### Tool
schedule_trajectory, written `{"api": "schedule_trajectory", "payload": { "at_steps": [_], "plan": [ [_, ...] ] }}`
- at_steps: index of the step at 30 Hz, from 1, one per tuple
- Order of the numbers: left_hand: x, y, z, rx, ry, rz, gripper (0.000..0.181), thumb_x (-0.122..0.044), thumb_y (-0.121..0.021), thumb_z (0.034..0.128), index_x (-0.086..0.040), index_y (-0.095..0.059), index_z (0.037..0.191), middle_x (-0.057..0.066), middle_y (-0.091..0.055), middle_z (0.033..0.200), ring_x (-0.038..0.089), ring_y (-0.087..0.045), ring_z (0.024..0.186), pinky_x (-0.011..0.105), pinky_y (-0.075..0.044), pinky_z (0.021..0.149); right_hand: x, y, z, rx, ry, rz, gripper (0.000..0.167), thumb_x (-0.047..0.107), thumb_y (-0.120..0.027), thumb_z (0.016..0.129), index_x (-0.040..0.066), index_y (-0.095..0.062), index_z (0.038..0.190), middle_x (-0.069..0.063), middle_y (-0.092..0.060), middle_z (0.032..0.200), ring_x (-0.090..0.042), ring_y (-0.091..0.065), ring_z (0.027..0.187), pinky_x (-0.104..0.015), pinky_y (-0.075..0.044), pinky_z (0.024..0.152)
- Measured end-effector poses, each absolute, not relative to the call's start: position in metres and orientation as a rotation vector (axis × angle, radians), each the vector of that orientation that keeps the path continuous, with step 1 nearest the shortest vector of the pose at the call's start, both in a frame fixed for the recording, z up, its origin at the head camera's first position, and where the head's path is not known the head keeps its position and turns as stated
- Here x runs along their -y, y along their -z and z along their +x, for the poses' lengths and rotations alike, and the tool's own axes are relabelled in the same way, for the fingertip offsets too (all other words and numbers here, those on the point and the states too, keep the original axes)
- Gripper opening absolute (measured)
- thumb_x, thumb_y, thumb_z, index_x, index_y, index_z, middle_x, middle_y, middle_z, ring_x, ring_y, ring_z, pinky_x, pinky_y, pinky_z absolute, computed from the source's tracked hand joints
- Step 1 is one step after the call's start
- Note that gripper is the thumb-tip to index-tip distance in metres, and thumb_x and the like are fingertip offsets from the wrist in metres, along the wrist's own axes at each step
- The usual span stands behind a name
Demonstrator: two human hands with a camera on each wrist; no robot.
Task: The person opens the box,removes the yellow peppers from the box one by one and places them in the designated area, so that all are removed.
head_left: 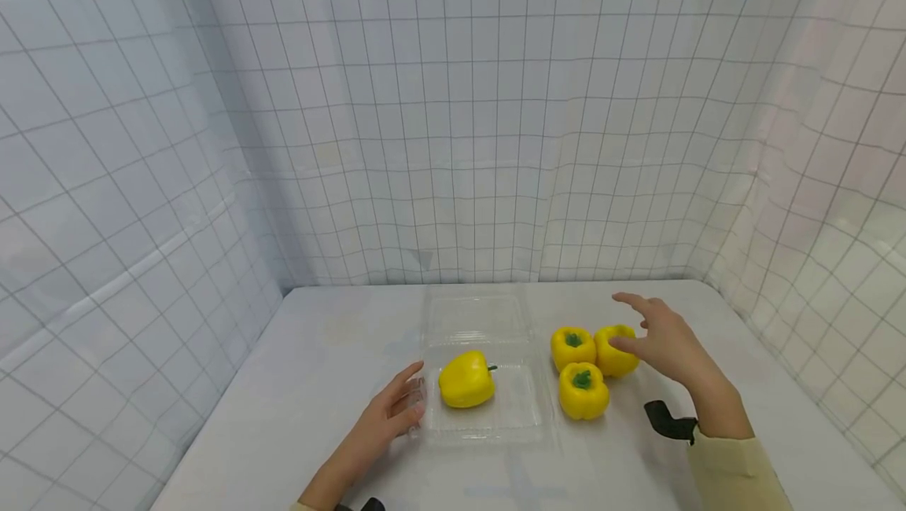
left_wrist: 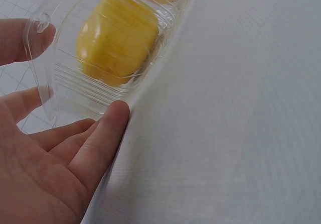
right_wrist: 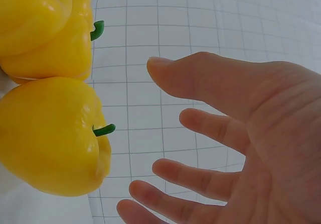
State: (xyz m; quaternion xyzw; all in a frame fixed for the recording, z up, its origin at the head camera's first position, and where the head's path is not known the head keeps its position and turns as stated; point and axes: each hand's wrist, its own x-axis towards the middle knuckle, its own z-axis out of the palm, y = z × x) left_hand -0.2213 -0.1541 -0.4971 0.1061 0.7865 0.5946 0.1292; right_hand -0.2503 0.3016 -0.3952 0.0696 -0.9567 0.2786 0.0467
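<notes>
A clear plastic clamshell box (head_left: 520, 405) stands with its lid folded back, and one yellow bell pepper (head_left: 465, 380) lies on its side in it, stem to the right. My left hand (head_left: 388, 410) holds the box's left wall; in the left wrist view the thumb (left_wrist: 14, 40) and the fingers (left_wrist: 98, 148) are at its rim and side. Three yellow bell peppers, a front one (head_left: 583, 391), a back left one (head_left: 572, 349) and a back right one (head_left: 617, 351), stand grouped right of the box. Beside and above the back right pepper, my right hand (head_left: 665, 342) is spread and holds nothing.
The lid (head_left: 476, 318) lies toward the back of the white table (head_left: 325, 362). White sheeting with a grid pattern (head_left: 453, 118) hangs behind the table and on both sides. A black strap (head_left: 668, 422) is on the right wrist.
</notes>
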Motion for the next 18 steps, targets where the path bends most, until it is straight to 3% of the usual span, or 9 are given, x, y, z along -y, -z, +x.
{"api": "schedule_trajectory", "payload": {
  "at_steps": [18],
  "plan": [
    [0.154, 0.500, -0.224, -2.301, -1.726, 0.308, 0.070, -0.038, -0.063, 0.0996, -0.027, -0.029, 0.160, 0.024, -0.030, 0.159, 0.043, -0.036, 0.142, 0.052, -0.048, 0.100, -0.280, 0.388, -0.246, 2.853, -0.838, 0.257, 0.070, 0.035, -0.074, 0.092, 0.016, -0.043, 0.152, -0.021, -0.044, 0.145, -0.046, -0.053, 0.120, -0.063, -0.051, 0.085]
  ]
}}
